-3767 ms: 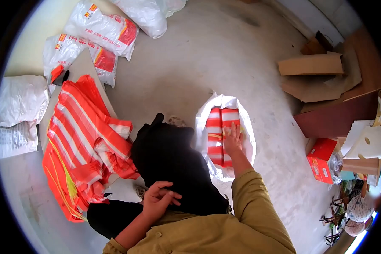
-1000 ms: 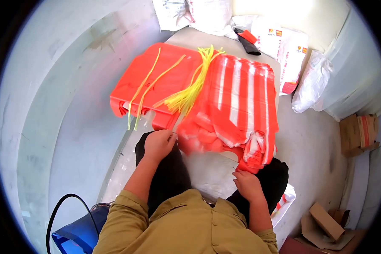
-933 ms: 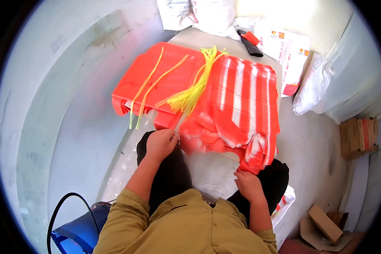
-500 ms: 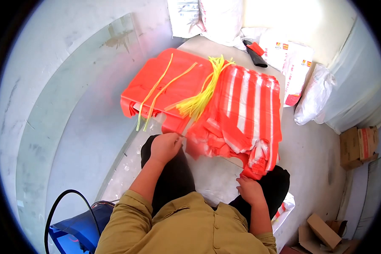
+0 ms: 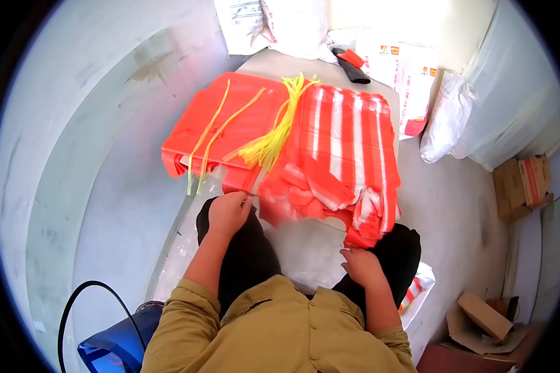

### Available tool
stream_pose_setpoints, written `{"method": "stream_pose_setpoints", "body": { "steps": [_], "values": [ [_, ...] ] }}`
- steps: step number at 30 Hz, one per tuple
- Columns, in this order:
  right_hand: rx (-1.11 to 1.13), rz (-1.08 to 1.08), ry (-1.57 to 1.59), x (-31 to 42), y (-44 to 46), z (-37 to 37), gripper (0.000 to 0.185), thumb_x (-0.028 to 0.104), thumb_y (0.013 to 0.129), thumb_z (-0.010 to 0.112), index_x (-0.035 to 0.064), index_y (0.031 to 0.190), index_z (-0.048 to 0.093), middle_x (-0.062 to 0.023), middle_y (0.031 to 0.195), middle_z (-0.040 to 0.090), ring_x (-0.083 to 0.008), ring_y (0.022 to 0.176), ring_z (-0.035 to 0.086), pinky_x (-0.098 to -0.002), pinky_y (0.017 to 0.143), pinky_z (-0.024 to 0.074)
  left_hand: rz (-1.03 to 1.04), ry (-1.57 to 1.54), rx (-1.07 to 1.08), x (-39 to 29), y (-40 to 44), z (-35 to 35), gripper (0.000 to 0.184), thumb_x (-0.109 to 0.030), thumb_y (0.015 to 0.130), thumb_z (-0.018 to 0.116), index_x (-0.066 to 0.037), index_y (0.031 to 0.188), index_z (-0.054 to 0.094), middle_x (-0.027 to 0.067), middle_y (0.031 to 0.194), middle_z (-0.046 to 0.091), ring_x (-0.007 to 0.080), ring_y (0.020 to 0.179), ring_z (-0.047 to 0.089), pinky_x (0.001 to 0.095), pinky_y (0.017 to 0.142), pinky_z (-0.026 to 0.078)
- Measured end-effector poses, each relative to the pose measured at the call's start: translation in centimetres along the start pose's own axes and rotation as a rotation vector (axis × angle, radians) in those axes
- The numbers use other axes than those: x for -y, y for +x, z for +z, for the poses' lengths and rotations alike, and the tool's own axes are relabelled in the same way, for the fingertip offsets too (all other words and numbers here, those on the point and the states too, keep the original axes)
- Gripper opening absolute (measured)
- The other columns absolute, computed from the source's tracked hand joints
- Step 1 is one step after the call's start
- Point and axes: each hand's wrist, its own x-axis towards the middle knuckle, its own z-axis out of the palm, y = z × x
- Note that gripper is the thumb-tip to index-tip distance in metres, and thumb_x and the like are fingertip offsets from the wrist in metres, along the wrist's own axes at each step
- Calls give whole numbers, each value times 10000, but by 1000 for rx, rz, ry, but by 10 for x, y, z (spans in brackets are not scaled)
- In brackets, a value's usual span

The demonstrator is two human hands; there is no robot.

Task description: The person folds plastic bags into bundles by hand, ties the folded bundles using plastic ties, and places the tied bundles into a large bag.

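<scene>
A stack of red-and-white striped plastic bags (image 5: 348,140) lies on the right of the low table, its handle ends bunched toward me. Beside it on the left is a pile of red plastic bags (image 5: 230,115). My left hand (image 5: 228,212) is closed at the near edge of the red pile, its fingertips pinched by a red flap. At the lower right corner of the striped stack, my right hand (image 5: 362,267) pinches a red bag handle. A bundle of yellow ties (image 5: 274,140) rests between the piles, and two loose yellow strips (image 5: 210,127) lie on the red bags.
White printed sacks (image 5: 295,28) stand behind the table (image 5: 270,62). A black-and-red item (image 5: 353,67) lies at its far edge. Cardboard boxes (image 5: 521,186) sit on the right, with more open cardboard (image 5: 485,323) at lower right. A blue bag (image 5: 115,342) is at lower left.
The view has shifted, so the table and bags appear farther left and slightly higher. Both hands keep about the same places against the bags; the near striped-bag edge is blurred in both frames.
</scene>
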Motion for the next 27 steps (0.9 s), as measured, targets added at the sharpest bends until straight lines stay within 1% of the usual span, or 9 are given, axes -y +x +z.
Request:
{"method": "stream_pose_setpoints", "body": {
  "steps": [7, 8, 11, 14, 20, 23, 26, 27],
  "values": [
    [-10, -4, -2, -1, -1, 2, 292, 210, 888, 732, 93, 1153, 695, -170, 1015, 731, -374, 952, 716, -500, 817, 574, 32, 16, -25, 0, -1, -1, 239, -298, 931, 689, -86, 823, 704, 120, 808, 711, 352, 762, 690, 458, 680, 545],
    [-12, -8, -2, -2, -1, 3, 292, 210, 888, 732, 93, 1153, 695, -170, 1014, 731, -373, 951, 716, -500, 816, 574, 30, 17, -18, 1, -1, 0, 225, -297, 927, 695, -90, 841, 710, 123, 815, 714, 354, 772, 692, 461, 687, 544],
    [67, 29, -36, 0, 1, 0, 378, 240, 881, 763, 126, 1234, 693, -134, 1090, 737, -334, 1012, 708, -459, 865, 573, 20, 20, -2, 2, -1, 1, 200, -294, 918, 706, -99, 880, 725, 129, 831, 720, 358, 794, 696, 468, 703, 541],
    [78, 41, -43, 1, 1, -1, 380, 243, 885, 760, 120, 1238, 688, -136, 1089, 737, -334, 1013, 709, -460, 869, 572, 17, 22, 3, 2, 0, 1, 196, -291, 921, 702, -99, 888, 727, 126, 839, 722, 357, 800, 698, 468, 710, 543],
    [68, 19, -45, -2, 1, 3, 380, 241, 887, 756, 113, 1237, 684, -146, 1087, 735, -337, 1015, 710, -460, 864, 575, 6, 39, 12, 1, 0, 0, 202, -291, 925, 700, -93, 894, 726, 131, 859, 723, 355, 822, 701, 466, 723, 545],
    [16, 5, -19, -5, 0, 9, 375, 239, 886, 756, 110, 1231, 684, -146, 1077, 736, -338, 1010, 710, -462, 858, 574, -3, 55, 25, -1, -1, -1, 201, -286, 929, 698, -89, 899, 725, 134, 872, 724, 354, 837, 701, 464, 731, 546],
    [-49, -22, 24, -7, 0, 11, 232, 212, 889, 721, 90, 1081, 674, -175, 979, 722, -370, 944, 709, -502, 800, 567, 31, 71, 24, -1, -2, 0, 202, -282, 933, 695, -85, 891, 721, 131, 864, 720, 351, 826, 699, 462, 722, 545],
    [-52, -28, 22, -8, 0, 13, 226, 210, 889, 719, 90, 1075, 673, -172, 977, 723, -368, 942, 709, -502, 798, 566, 58, 65, 4, 0, -3, 2, 208, -282, 933, 693, -83, 875, 717, 127, 850, 716, 348, 808, 698, 461, 709, 543]
  ]
}}
